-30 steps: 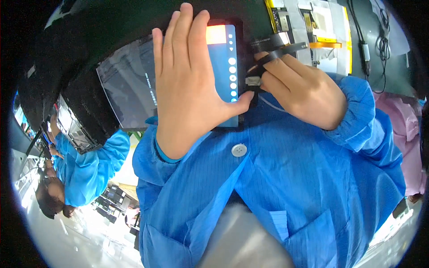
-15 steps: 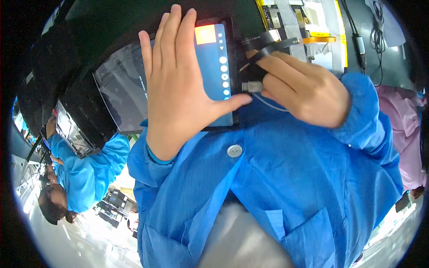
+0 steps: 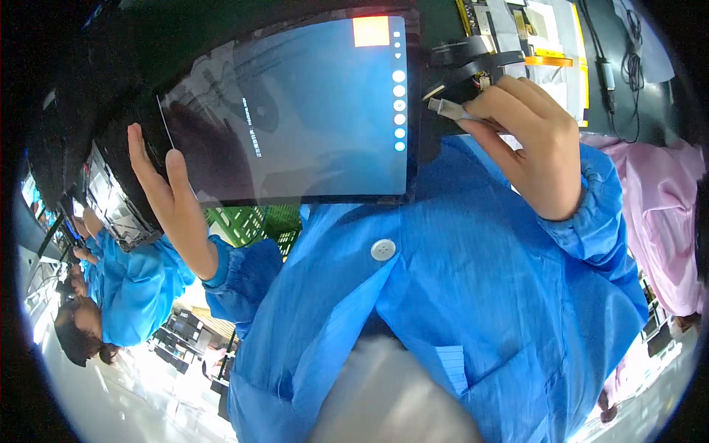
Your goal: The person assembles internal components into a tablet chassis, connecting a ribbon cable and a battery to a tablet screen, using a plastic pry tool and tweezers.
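Nearby, screen (image 3: 310, 111), green crate (image 3: 240, 224), coiled cable (image 3: 633, 72)

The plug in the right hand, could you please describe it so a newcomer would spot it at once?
Just right of the large lit screen is the right hand. The plug juts from its fingers toward the screen, pale and blocky, unlike the dark strips above it.
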